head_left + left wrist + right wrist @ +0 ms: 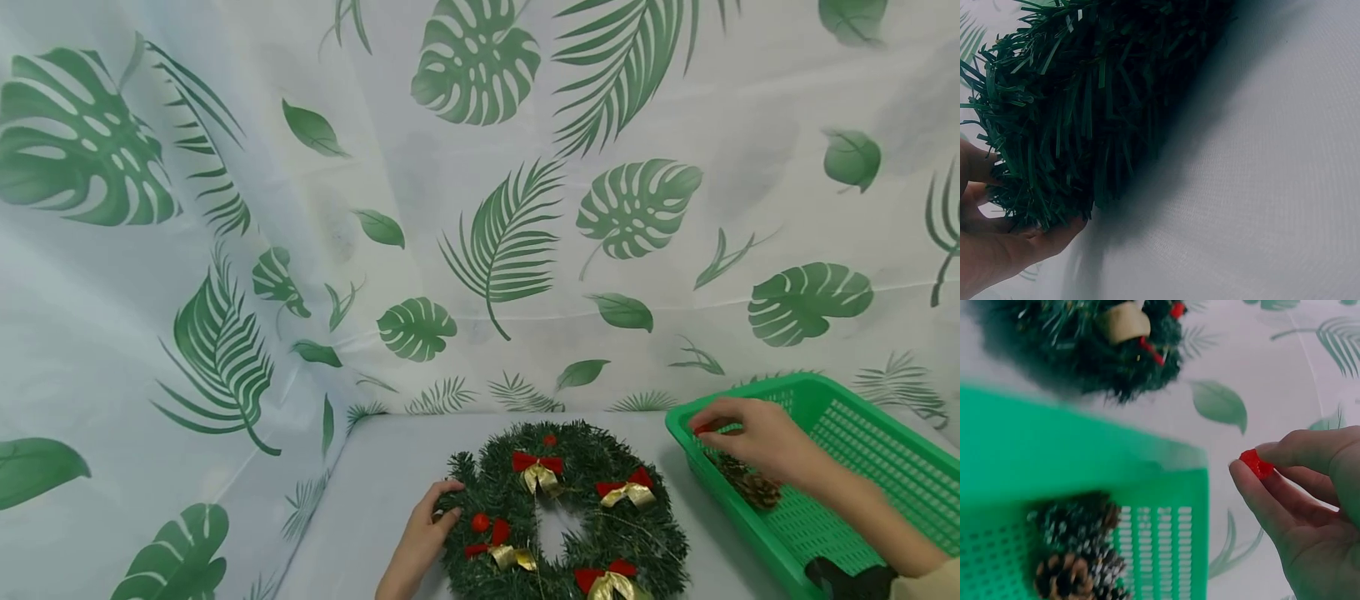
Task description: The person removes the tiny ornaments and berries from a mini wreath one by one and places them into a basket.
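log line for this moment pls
left hand grips wreath edge | right hand pinches red berry over basket | pinecones in basket

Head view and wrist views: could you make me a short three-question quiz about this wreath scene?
1. True or false: the right hand pinches a small red berry.
2. What does the left hand grip? A) green plastic basket B) dark green tinsel wreath with red and gold bows C) a bow
3. What lies in the basket?

Key: 1 true. 2 B, at its left edge. 3 Frosted brown pine cones.
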`<state>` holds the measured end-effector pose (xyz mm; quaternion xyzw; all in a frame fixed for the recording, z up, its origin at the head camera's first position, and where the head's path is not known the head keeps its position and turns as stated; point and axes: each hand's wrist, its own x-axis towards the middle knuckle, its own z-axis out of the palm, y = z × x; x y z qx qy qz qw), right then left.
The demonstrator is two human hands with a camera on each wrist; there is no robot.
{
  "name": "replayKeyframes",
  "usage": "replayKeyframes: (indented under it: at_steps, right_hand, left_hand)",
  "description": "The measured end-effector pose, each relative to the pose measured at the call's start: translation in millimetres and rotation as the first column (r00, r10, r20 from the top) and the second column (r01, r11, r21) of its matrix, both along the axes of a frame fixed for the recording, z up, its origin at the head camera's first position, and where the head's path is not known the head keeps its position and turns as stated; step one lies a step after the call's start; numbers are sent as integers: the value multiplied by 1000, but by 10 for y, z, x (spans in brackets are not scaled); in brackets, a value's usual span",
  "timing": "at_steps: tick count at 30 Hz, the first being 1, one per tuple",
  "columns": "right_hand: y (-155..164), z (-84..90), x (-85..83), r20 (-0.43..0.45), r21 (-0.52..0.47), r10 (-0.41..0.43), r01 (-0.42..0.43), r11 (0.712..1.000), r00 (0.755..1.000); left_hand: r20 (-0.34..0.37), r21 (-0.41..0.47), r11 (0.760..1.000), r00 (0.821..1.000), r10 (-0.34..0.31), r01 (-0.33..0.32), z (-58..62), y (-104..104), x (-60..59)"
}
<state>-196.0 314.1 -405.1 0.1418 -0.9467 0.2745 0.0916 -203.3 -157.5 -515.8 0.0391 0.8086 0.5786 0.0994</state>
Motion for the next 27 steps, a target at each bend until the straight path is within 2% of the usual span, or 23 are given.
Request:
replayKeyframes:
  at_steps: [6,14,21,27]
  right_hand:
    - [218,-52,3,6,32,-38,37,999,999]
    - [537,-172,-21,90,46,-86,82,996,992]
    - [774,-328,-62,207,38,-114,109,993,972]
    - [975,-440,-90,233,78,-146,131,988,961]
  left_hand:
    - [-4,-12,1000,1000,3,-3,33,-26,-17]
    - [-4,-12,1000,1000,6,-7,35,-19,-25]
    - [-24,-20,1000,1000,5,-5,56,-34,-11]
    - [-28,-27,1000,1000,5,-6,62,-39,-11]
